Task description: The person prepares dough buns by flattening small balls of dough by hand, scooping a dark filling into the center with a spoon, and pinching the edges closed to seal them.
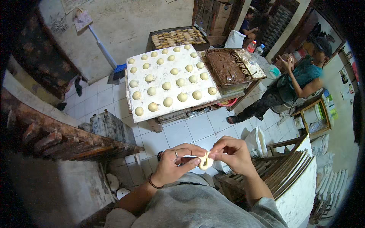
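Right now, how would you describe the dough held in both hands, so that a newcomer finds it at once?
Find the white board bearing dough balls. Below it in the picture, the left hand and right hand hold a small dough piece. Unlike those rounded balls, it curves around a dark gap.

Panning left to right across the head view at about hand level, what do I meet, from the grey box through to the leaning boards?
Grey box → left hand → pale dough piece → right hand → white sack → leaning boards.
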